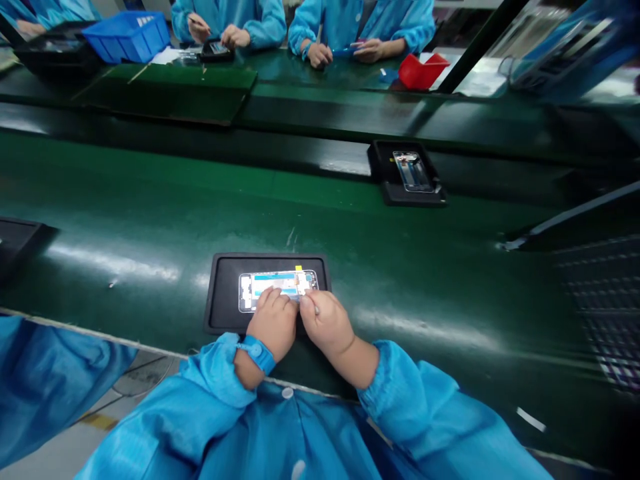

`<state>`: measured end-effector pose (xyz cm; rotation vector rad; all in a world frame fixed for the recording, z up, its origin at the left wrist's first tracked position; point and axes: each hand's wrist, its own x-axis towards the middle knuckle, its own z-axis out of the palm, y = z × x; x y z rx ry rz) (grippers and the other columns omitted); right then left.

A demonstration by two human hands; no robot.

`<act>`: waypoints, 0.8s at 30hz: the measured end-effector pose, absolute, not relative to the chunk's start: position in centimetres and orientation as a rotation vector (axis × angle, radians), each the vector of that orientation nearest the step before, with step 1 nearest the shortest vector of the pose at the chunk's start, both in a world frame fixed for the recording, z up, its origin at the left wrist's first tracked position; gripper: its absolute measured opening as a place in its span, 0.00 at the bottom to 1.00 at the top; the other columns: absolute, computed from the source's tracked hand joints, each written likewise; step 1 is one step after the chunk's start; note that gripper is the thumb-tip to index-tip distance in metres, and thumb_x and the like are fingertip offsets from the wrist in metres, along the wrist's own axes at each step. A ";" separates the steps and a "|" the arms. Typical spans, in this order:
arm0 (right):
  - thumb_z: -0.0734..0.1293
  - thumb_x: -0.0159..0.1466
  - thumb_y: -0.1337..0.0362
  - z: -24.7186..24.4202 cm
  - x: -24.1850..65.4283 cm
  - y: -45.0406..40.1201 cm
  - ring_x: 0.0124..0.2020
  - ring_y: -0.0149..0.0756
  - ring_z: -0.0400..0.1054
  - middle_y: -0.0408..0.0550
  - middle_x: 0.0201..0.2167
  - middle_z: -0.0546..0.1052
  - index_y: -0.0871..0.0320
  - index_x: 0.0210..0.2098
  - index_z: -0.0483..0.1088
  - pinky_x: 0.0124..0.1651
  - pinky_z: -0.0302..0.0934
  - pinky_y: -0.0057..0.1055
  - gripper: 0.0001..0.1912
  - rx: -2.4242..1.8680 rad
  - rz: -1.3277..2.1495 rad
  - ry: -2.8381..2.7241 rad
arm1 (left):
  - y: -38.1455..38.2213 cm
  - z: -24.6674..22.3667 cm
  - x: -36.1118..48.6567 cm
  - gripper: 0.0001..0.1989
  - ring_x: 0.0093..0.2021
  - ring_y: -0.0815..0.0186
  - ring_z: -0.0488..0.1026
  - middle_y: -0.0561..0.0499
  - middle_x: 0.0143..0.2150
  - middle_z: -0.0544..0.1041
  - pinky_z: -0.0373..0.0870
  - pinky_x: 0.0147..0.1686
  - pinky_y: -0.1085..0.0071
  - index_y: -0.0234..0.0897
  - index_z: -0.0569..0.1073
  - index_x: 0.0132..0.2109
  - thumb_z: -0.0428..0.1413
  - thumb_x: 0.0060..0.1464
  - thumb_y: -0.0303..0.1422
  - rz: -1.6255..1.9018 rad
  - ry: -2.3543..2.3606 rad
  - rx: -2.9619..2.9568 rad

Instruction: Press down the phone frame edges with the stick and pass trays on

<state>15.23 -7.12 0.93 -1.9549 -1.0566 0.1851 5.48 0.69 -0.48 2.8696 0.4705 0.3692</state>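
Observation:
A phone frame with white, blue and metallic parts lies in a black tray on the green bench, a yellow tab at its upper edge. My left hand, with a blue band on the wrist, rests at the frame's lower edge, its fingers bent together over it. Close beside it, my right hand is closed in a pinch at the frame's lower right part. A small tip shows by its fingers, but what it belongs to is hidden.
Another black tray with a phone frame sits farther back, and part of a tray shows at left. Across the bench, people in blue sleeves work near a blue bin and a red bin. A white strip lies at lower right.

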 end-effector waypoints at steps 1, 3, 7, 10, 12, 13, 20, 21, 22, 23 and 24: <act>0.56 0.57 0.54 0.9 15.3 -7.1 0.29 0.39 0.67 0.49 0.24 0.73 0.54 0.24 0.66 0.37 0.61 0.35 0.14 -1.953 0.200 -1.007 | 0.7 -0.5 5.5 0.07 0.44 0.58 0.64 0.48 0.31 0.71 0.58 0.51 0.58 0.34 0.71 0.34 0.49 0.49 0.23 0.379 0.470 2.872; 0.55 0.57 0.52 0.9 15.8 -7.0 0.27 0.37 0.67 0.48 0.24 0.72 0.55 0.24 0.65 0.34 0.62 0.34 0.16 -1.958 0.306 -0.815 | 0.7 -0.5 5.6 0.07 0.43 0.58 0.65 0.48 0.31 0.71 0.58 0.50 0.58 0.34 0.71 0.33 0.49 0.50 0.24 0.397 0.475 2.876; 0.51 0.59 0.45 1.2 17.4 -6.4 0.16 0.31 0.64 0.43 0.22 0.71 0.57 0.34 0.61 0.18 0.59 0.28 0.22 -1.784 0.522 -0.231 | 0.7 -0.4 5.8 0.06 0.42 0.59 0.65 0.49 0.29 0.71 0.61 0.48 0.59 0.35 0.71 0.32 0.49 0.52 0.27 0.444 0.520 2.859; 0.51 0.57 0.42 1.2 17.6 -6.2 0.13 0.28 0.62 0.40 0.22 0.70 0.58 0.40 0.57 0.16 0.58 0.26 0.25 -1.670 0.460 -0.074 | 0.7 -0.3 5.8 0.08 0.41 0.59 0.65 0.48 0.28 0.71 0.62 0.46 0.60 0.35 0.71 0.31 0.48 0.53 0.28 0.459 0.543 2.856; 0.52 0.58 0.43 1.1 17.2 -6.4 0.13 0.28 0.62 0.40 0.22 0.70 0.58 0.40 0.57 0.16 0.59 0.25 0.25 -1.674 0.415 -0.114 | 0.8 -0.3 5.8 0.08 0.41 0.59 0.65 0.48 0.29 0.71 0.62 0.46 0.60 0.35 0.71 0.31 0.47 0.53 0.28 0.464 0.533 2.868; 0.52 0.58 0.43 1.0 16.9 -6.5 0.14 0.28 0.63 0.41 0.22 0.71 0.59 0.40 0.57 0.17 0.59 0.25 0.25 -1.682 0.396 -0.144 | 0.8 -0.3 5.8 0.08 0.41 0.59 0.65 0.48 0.29 0.71 0.61 0.46 0.59 0.35 0.71 0.31 0.47 0.53 0.28 0.466 0.523 2.877; 0.55 0.61 0.52 -0.5 15.2 -8.0 0.21 0.31 0.66 0.44 0.25 0.72 0.58 0.40 0.58 0.22 0.63 0.28 0.16 -1.688 0.276 -0.347 | 0.9 -0.5 5.7 0.06 0.41 0.60 0.65 0.49 0.29 0.71 0.60 0.48 0.60 0.36 0.70 0.31 0.49 0.52 0.26 0.450 0.484 2.902; 0.55 0.61 0.54 -0.7 15.2 -8.2 0.22 0.31 0.66 0.45 0.25 0.73 0.58 0.40 0.58 0.22 0.63 0.28 0.15 -1.694 0.266 -0.372 | 0.9 -0.5 5.7 0.06 0.41 0.60 0.65 0.49 0.30 0.71 0.59 0.49 0.59 0.36 0.70 0.31 0.49 0.52 0.26 0.445 0.482 2.903; 0.55 0.61 0.55 -0.9 15.2 -8.3 0.22 0.31 0.67 0.45 0.26 0.73 0.58 0.40 0.58 0.23 0.64 0.28 0.14 -1.701 0.261 -0.399 | 0.8 -0.5 5.7 0.07 0.42 0.59 0.65 0.49 0.30 0.71 0.59 0.49 0.59 0.36 0.70 0.31 0.48 0.52 0.26 0.439 0.482 2.904; 0.55 0.61 0.55 -1.0 15.2 -8.3 0.22 0.31 0.67 0.45 0.26 0.73 0.58 0.40 0.58 0.23 0.64 0.29 0.13 -1.710 0.256 -0.426 | 0.8 -0.5 5.7 0.07 0.42 0.59 0.65 0.49 0.29 0.71 0.59 0.49 0.59 0.36 0.70 0.31 0.48 0.51 0.25 0.431 0.484 2.905; 0.55 0.61 0.56 -1.1 15.2 -8.4 0.22 0.31 0.67 0.46 0.27 0.73 0.58 0.40 0.59 0.23 0.64 0.29 0.13 -1.720 0.251 -0.455 | 0.8 -0.5 5.7 0.07 0.42 0.59 0.65 0.49 0.29 0.71 0.58 0.49 0.59 0.36 0.70 0.31 0.48 0.51 0.25 0.421 0.484 2.906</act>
